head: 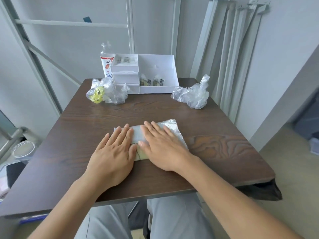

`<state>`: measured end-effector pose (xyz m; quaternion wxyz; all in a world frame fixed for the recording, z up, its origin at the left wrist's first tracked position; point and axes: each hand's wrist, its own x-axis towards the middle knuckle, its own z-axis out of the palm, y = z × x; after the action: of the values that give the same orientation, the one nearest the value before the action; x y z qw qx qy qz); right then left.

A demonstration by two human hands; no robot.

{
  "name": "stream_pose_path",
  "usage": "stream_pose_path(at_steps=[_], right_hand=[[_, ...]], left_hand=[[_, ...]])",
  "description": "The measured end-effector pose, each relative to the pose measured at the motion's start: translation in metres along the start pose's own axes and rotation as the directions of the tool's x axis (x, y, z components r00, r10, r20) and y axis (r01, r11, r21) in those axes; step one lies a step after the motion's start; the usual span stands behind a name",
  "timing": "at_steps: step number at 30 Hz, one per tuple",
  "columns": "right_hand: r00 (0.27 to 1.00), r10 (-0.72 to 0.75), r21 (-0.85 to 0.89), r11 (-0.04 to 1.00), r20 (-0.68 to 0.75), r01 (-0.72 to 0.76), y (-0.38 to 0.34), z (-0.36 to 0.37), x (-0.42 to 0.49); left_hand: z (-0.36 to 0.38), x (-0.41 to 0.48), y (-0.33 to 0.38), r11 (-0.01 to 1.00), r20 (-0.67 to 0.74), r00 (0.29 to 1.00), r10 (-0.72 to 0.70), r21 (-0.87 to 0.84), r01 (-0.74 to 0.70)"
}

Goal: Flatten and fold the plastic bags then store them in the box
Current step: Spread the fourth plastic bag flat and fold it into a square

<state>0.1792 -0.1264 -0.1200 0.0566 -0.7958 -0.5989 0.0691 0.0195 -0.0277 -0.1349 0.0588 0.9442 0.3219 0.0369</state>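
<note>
A flattened clear plastic bag [170,125] lies on the dark wooden table [215,144], near the middle. My left hand [115,150] presses flat on its left part, fingers straight. My right hand [160,145] lies flat on its right part, fingers spread. A white box [158,66] with compartments stands at the far edge; several folded bags [152,81] stand in its right compartment. A crumpled bag with a yellow print [103,92] lies to the box's left. Another crumpled clear bag [193,95] lies to its right.
A clear bottle [106,59] with a printed label stands behind the box's left corner. Grey metal rails [233,57] lean on the wall at the right. A round clear container [24,149] sits below the table's left edge.
</note>
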Motion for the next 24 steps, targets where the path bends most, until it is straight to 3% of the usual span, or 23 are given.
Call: stream_pose_path(at_steps=[9, 14, 16, 20, 22, 24], right_hand=[[0.994, 0.077, -0.046, 0.996, 0.074, -0.074, 0.054, -0.013, -0.015], [0.996, -0.014, -0.021, 1.000, 0.093, 0.016, 0.068, -0.018, -0.009], [0.997, -0.057, -0.005, 0.998, 0.057, 0.057, 0.073, -0.022, -0.002], [0.955, -0.232, -0.160, 0.966, -0.184, 0.204, 0.056, -0.030, -0.002], [0.922, -0.336, -0.105, 0.941, -0.195, 0.321, 0.036, -0.033, -0.013], [0.913, -0.395, -0.031, 0.919, -0.106, 0.394, 0.020, -0.034, -0.029]], left_hand=[[-0.009, -0.004, -0.010, 1.000, 0.052, 0.998, 0.025, 0.017, -0.026], [-0.014, -0.013, -0.019, 0.998, 0.045, 0.998, 0.040, -0.054, -0.038], [-0.017, -0.021, -0.022, 0.998, -0.002, 1.000, 0.028, -0.064, -0.028], [-0.015, -0.034, -0.022, 1.000, -0.209, 0.978, 0.015, 0.023, -0.010], [-0.012, -0.040, -0.020, 0.998, -0.325, 0.945, 0.026, 0.068, -0.004], [-0.014, -0.048, -0.015, 0.999, -0.378, 0.926, 0.019, 0.050, 0.000]])
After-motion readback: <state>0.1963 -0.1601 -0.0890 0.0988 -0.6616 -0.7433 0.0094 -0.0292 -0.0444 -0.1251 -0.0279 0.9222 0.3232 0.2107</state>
